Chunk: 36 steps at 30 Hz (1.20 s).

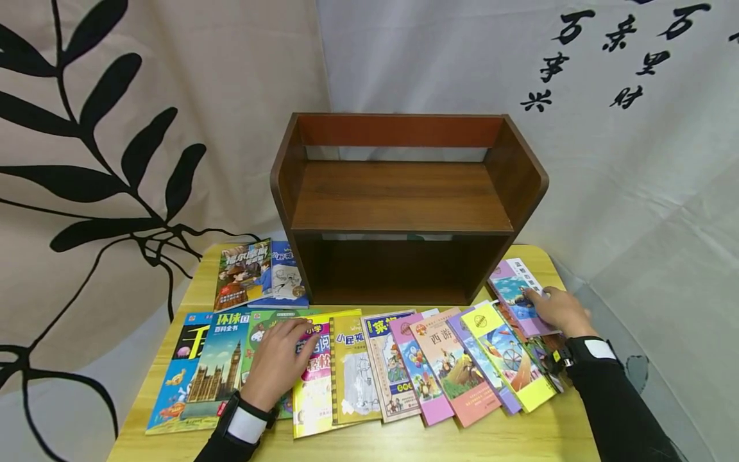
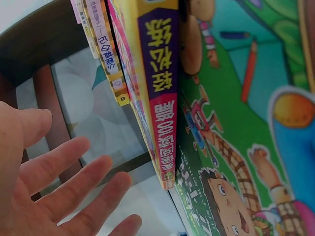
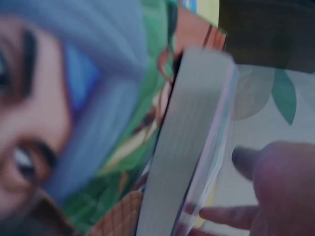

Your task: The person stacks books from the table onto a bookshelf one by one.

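Note:
In the head view my left hand [image 1: 278, 359] is over the yellow-and-pink book [image 1: 314, 398] and the green book [image 1: 256, 324] beside it. The left wrist view shows its fingers [image 2: 74, 196] spread, with the lettered spine of the yellow-and-pink book [image 2: 165, 118] close by. My right hand [image 1: 562, 311] touches the purple-edged book [image 1: 515, 292] at the far right of the row. In the right wrist view the thumb stands apart from the thick book [image 3: 192, 132], and a fingertip meets its side. That view is blurred.
A brown two-shelf wooden bookcase [image 1: 398, 199] stands at the back of the yellow table [image 1: 358, 446]. Several picture books fan across the front, including an orange-pink one [image 1: 456, 366] and a yellow one [image 1: 510, 356]. Two more books [image 1: 245, 273] lie left of the bookcase.

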### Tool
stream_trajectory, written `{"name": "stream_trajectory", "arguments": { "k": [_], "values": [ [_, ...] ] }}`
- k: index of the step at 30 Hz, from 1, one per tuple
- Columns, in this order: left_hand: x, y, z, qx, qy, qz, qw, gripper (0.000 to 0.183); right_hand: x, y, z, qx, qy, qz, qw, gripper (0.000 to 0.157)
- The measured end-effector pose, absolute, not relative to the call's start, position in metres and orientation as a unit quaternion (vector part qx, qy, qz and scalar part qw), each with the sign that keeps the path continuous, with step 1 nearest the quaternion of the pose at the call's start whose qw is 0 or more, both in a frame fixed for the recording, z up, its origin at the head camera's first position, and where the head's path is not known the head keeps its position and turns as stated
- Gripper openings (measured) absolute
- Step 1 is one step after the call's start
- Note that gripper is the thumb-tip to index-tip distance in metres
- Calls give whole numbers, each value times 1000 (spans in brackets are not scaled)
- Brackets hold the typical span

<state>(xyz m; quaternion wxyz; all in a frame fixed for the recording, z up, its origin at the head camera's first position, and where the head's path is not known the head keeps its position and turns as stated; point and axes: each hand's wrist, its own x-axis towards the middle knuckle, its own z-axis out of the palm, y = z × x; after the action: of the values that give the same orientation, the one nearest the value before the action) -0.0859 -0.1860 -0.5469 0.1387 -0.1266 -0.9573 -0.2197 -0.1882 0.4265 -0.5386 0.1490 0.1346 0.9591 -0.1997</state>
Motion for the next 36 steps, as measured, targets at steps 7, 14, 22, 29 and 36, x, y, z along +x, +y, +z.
{"name": "stream_trajectory", "arguments": {
  "k": [7, 14, 22, 29, 36],
  "values": [
    [-87, -184, -547, -120, -959, -223, 131, 35, -200, 438, -542, 122, 958, -203, 164, 103],
    [-88, -183, -546, -121, -958, -223, 133, 32, -202, 444, -547, 161, 945, -240, 150, 98],
    [-88, -182, -545, -119, -958, -224, 134, 32, -186, 435, -532, 190, 930, -312, 41, 76],
    [-87, -184, -547, -113, -959, -228, 122, 32, -147, 422, -520, 244, 851, -450, -117, 60],
    [-94, -182, -534, -127, -952, -249, 121, 38, -110, 390, -486, 125, 626, -709, -300, 41]
  ]
}}
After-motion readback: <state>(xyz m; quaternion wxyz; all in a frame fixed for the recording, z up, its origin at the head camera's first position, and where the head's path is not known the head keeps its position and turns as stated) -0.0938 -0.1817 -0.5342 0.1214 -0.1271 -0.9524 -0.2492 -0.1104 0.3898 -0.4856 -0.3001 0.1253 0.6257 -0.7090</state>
